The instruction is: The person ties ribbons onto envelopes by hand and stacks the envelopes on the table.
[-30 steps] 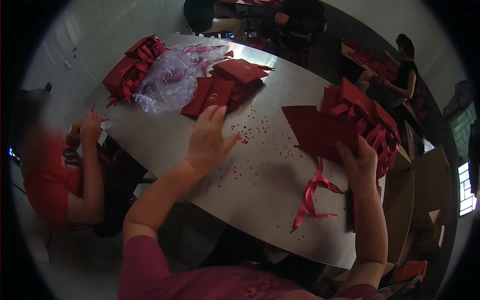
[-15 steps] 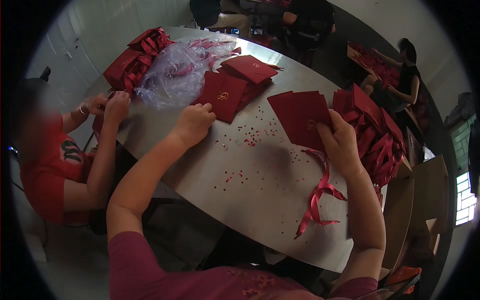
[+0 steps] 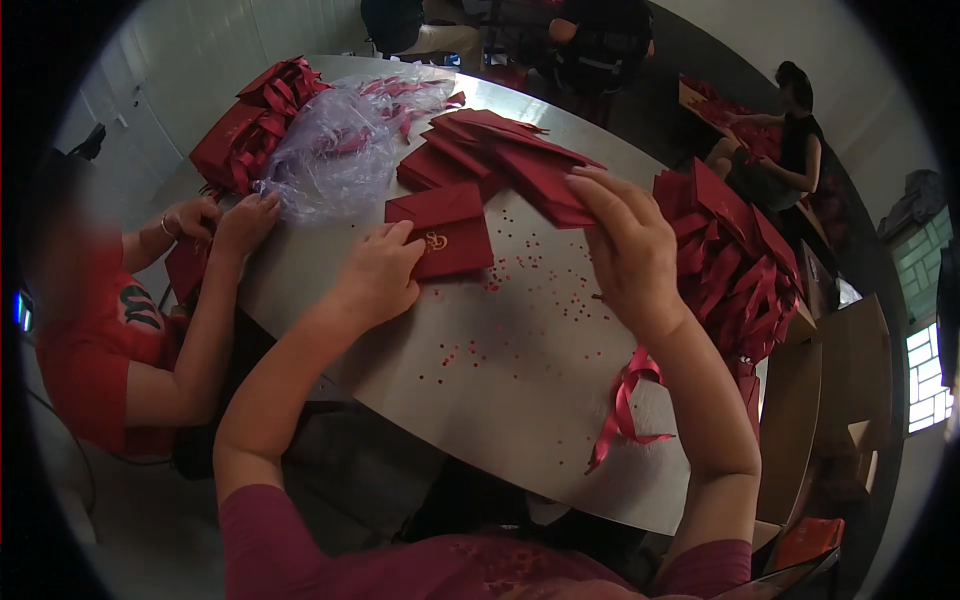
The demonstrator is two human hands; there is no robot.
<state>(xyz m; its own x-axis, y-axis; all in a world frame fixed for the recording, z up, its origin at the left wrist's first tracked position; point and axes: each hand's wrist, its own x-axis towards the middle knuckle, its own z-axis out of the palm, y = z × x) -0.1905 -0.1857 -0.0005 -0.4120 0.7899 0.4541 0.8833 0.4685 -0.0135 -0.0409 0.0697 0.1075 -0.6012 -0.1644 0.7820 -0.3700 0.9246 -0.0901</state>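
Note:
My left hand is closed on the near left corner of a flat red paper bag with a gold emblem. My right hand grips the near end of several fanned flat red paper bags, its fingers over their top edge. The far ends of these lie over a pile of red bags behind. A loose dark red ribbon lies on the metal table below my right forearm. Small red paper dots are scattered between my hands.
A heap of red bags with ribbons stands at the right edge, above cardboard boxes. Crumpled clear plastic and another bag stack are at the back left. A co-worker in red sits at the left; others sit behind.
My right hand has swung its bags left and away from me, onto the pile. My left hand has drawn one bag nearer and turned it.

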